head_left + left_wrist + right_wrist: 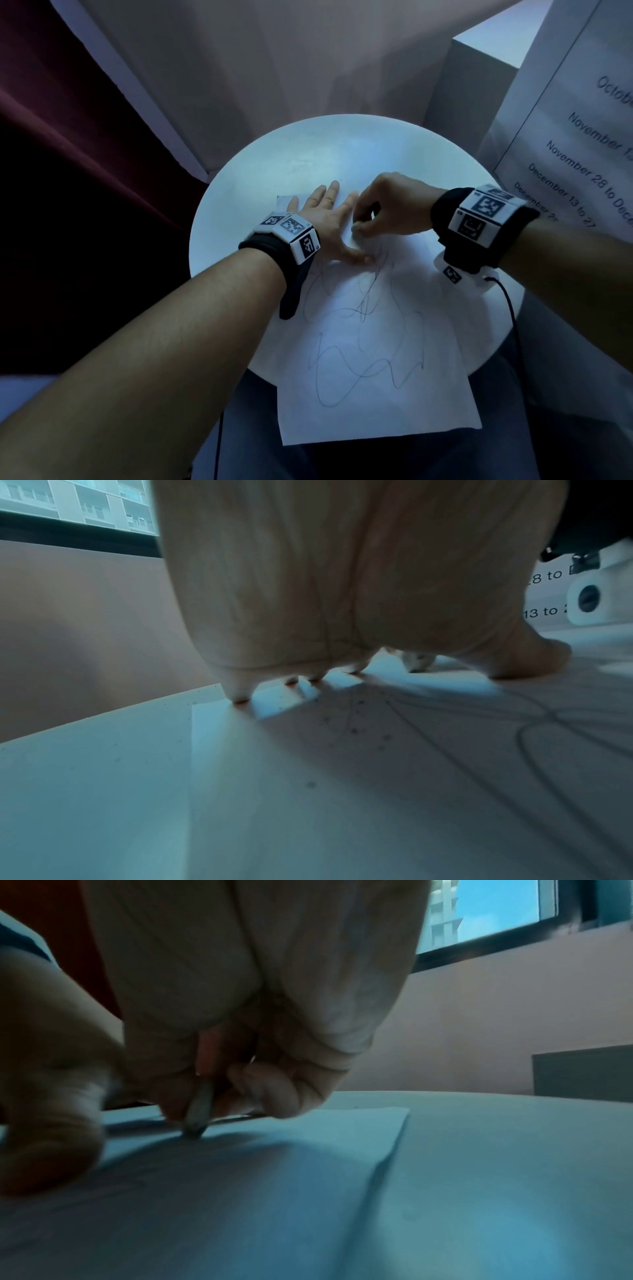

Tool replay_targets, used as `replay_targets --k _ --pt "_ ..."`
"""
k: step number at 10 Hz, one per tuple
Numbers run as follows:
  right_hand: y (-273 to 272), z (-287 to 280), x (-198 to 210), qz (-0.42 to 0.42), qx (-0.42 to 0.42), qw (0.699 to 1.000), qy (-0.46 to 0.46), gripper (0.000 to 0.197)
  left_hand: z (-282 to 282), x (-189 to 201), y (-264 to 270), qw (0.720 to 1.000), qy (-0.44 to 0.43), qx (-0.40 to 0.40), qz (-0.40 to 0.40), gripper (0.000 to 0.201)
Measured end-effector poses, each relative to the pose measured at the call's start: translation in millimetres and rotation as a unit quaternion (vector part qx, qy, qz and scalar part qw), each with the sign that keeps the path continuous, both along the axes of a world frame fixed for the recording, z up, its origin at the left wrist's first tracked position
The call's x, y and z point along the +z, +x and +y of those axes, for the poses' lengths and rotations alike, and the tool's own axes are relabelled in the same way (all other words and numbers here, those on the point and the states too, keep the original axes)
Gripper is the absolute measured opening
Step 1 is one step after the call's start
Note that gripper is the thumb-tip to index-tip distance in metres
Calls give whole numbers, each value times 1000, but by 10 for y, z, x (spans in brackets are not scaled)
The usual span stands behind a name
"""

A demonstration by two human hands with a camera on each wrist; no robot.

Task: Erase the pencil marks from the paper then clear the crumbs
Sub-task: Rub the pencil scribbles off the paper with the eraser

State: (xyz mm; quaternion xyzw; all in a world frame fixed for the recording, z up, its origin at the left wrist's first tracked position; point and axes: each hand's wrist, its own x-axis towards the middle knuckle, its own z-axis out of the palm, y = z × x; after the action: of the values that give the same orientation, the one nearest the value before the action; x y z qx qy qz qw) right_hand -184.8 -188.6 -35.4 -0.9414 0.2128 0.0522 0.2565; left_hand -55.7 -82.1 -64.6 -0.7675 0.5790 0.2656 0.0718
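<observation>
Head view shows my left hand [329, 219], fingers flat, pinning the paper [370, 377] on the round surface [308, 150]. My right hand [394, 209] pinches an eraser [356, 226] at the top corner. I judge erasing barely begun: scribbles [363, 359] remain, crumbs [356, 730] uncleared. Paper's near edge overhangs; room beyond.

Head view looks steeply down on the round table [274, 164]. Both wrist views sit low, close above the paper [377, 791], facing along the fingers. All 3 share it.
</observation>
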Motion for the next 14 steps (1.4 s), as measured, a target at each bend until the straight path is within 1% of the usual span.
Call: replay_targets --k 1,2,3,4,5,6,7,8,9,10,11,12,13,14 --pt "27 -96 53 25 -4 1000 -1 10 -5 -1 -9 1000 4 -4 -9 132" --pt "57 -246 60 -17 -71 997 -18 11 0 8 -19 1000 6 -1 -14 132" --pt "22 -112 10 -14 -27 999 -14 8 1 2 -13 1000 2 -3 -10 132" --pt "-21 -41 22 36 10 999 9 11 2 1 -7 1000 1 -4 -10 133" --pt "9 -231 41 -5 -58 998 -13 11 4 7 -11 1000 6 -3 -14 133" --pt "-1 -231 14 -32 -82 996 -12 8 5 5 -10 1000 8 -3 -13 133" --pt "-33 -74 38 31 -1 1000 -5 8 6 5 0 1000 7 -6 -14 133" --pt "6 -167 88 36 -16 999 -20 9 6 6 1 1000 6 -6 -11 133" --pt "25 -236 71 -14 -62 998 -29 9 14 8 -6 1000 4 -4 -8 133" --pt "-20 -116 79 19 -20 1000 -7 8 16 12 2 1000 -1 -8 -9 132" --pt "-48 -106 145 77 4 997 29 7 31 28 11 1000 -12 -10 -7 131" --pt "-36 -223 140 23 -44 998 24 6 25 55 6 999 -46 -4 4 122" --pt "-39 -258 98 5 -67 998 -5 6 -1 74 -6 996 -94 0 6 102" --pt "-43 -239 69 1 -71 997 -30 10 -32 49 -55 997 -76 4 1 110"
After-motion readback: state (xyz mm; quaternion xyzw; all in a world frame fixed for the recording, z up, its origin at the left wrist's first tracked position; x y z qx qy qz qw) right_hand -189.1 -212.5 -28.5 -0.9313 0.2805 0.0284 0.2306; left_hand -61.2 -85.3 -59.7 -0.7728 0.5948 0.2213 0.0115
